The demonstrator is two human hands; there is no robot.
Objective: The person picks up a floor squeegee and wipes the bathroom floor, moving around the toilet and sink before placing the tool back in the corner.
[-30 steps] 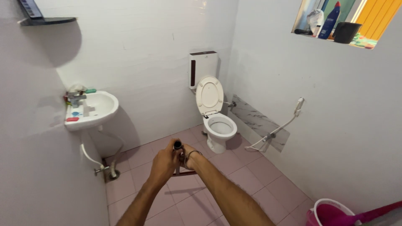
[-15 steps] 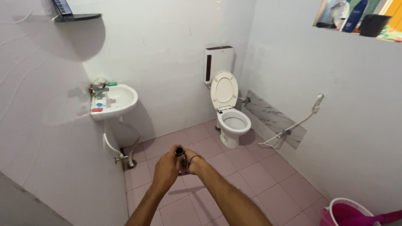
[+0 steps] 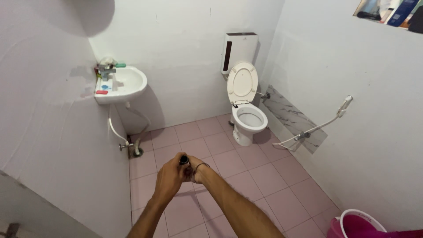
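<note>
Even, soft bright light with a pinkish cast fills my view, casting faint shadows right of the sink (image 3: 125,83), behind the toilet (image 3: 246,110) and under my forearms; walls bow at the edges from wide-angle distortion, focus sharp, no glare.

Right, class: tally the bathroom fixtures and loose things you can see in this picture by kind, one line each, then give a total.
Toilet: 1
Cistern: 1
Wash basin: 1
Spray hose: 1
Pink bucket: 1
Dark-tipped handle, gripped by the left hand and the right hand: 1
Total: 6
</note>
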